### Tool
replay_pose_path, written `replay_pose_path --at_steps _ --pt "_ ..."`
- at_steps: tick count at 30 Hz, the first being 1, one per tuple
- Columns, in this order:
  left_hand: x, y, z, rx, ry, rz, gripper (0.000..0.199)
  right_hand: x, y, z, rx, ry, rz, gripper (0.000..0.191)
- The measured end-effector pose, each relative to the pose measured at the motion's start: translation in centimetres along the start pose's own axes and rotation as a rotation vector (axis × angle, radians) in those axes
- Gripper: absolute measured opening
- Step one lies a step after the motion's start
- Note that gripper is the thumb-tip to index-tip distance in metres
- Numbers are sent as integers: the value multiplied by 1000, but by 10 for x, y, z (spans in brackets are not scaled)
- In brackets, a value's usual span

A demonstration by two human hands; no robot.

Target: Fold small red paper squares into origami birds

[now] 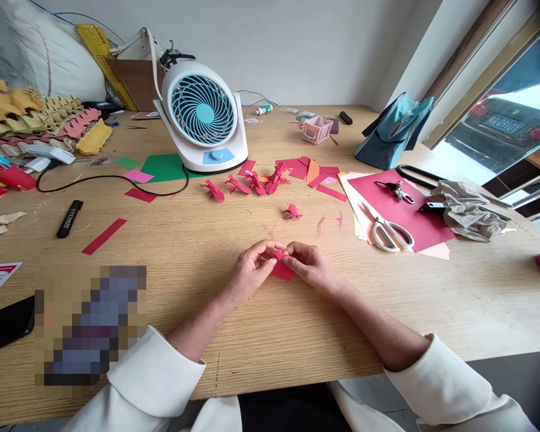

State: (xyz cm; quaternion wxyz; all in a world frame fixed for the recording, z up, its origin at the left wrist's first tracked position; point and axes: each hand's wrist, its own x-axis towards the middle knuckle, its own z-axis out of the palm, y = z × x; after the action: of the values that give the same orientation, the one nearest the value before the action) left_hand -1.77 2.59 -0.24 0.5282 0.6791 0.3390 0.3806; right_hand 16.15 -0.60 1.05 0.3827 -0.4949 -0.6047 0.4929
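Between my two hands is a small piece of folded red paper [282, 271], its lower part flat and a pointed flap at the top. My left hand [255, 264] pinches the paper's left upper side between thumb and fingers. From the other side, my right hand [309, 264] pinches the flap near its tip. The fingertips partly cover the fold. Just beyond my hands sits a small red folded-paper figure [291, 211]. Farther back, several similar red paper figures [257, 183] stand in a row in front of the fan.
A white fan [202, 114] stands at the back. White-handled scissors [389, 233] lie on red paper sheets [425, 225] at right, near a crumpled cloth [465, 207]. At left are a black marker [69, 219], a red paper strip [104, 236], a black cable [112, 180] and a phone [9, 324].
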Motion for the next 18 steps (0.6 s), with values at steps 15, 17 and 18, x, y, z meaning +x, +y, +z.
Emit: replay_pose_path --at_steps 15,17,18 --pt "0 10 0 48 73 50 11 1 3 1 310 -92 20 39" --pt "0 11 -1 79 101 71 11 0 3 1 360 -106 40 39" --pt "0 12 -1 100 109 86 10 0 3 1 372 -111 44 39"
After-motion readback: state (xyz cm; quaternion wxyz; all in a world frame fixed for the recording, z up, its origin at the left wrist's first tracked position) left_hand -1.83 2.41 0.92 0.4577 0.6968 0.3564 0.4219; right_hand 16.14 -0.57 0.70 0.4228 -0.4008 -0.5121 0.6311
